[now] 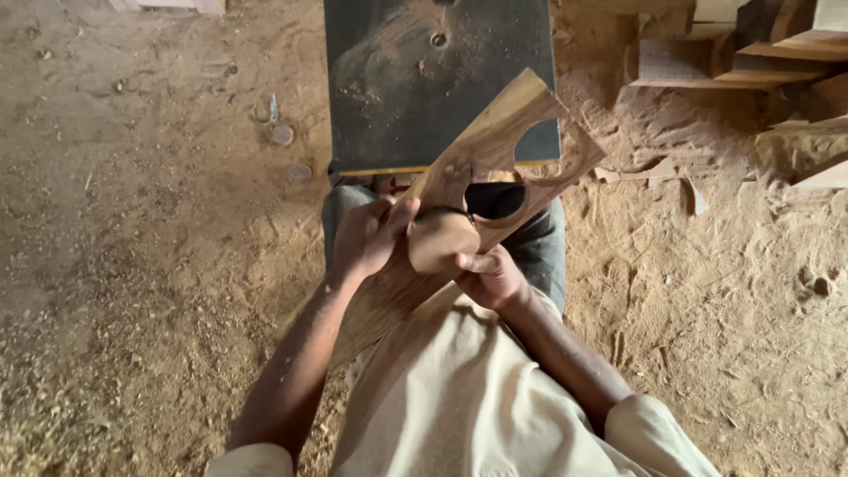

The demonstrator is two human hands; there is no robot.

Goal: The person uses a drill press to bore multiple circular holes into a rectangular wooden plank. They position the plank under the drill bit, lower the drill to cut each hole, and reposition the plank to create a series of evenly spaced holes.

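I hold a long wooden board (481,150) slanting from my lap up to the right, with curved notches cut in its upper part. A rounded cut-out piece of wood (440,240) sits in the board's opening, partly pushed out. My left hand (364,238) grips the board's left edge, thumb on the rounded piece. From below on the right, my right hand (492,276) holds the board, thumb pressing the rounded piece.
A dark metal machine table (397,97) dusted with sawdust stands just ahead. Stacked cut wooden pieces (751,53) lie at the upper right. Sawdust and shavings cover the dirt floor (141,265) all around. Small round objects (283,134) lie on the left.
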